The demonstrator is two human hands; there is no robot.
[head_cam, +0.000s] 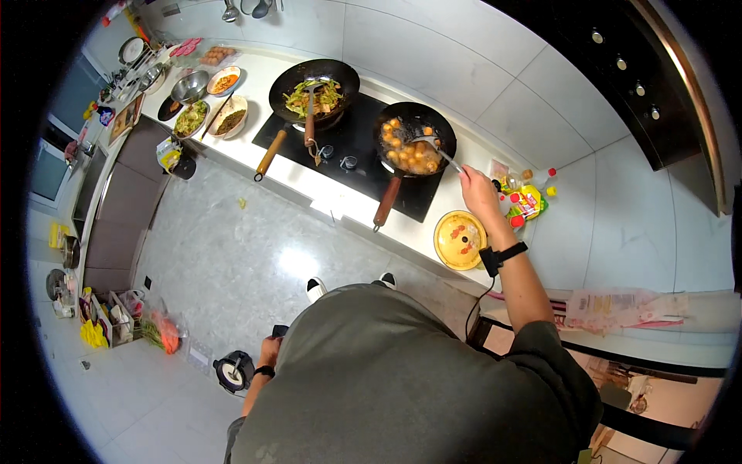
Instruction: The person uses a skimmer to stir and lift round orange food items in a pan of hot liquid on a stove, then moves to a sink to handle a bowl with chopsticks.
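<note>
My right hand (480, 190) grips the handle of a metal spatula (429, 140). Its head sits in the right wok (382, 162), among round golden-brown balls (418, 158) in bubbling liquid. On the left burner stands a second wok (284, 75) with sliced green vegetables and browned pieces (327, 95); a wooden-handled spatula (310, 119) rests in it. Both woks are on a black glass cooktop (362, 136). Low at my left side, my left hand (269, 350) is closed around a small dark object (280, 330), partly hidden by my shirt.
A yellow lidded pot (459, 240) stands beneath my right forearm, near bottles and a seasoning bag (528, 202). Left of the cooktop are bowls of food (229, 119), a steel bowl (190, 87) and eggs (217, 56). A rice cooker (233, 371) is behind on my left. Both wok handles overhang the counter edge.
</note>
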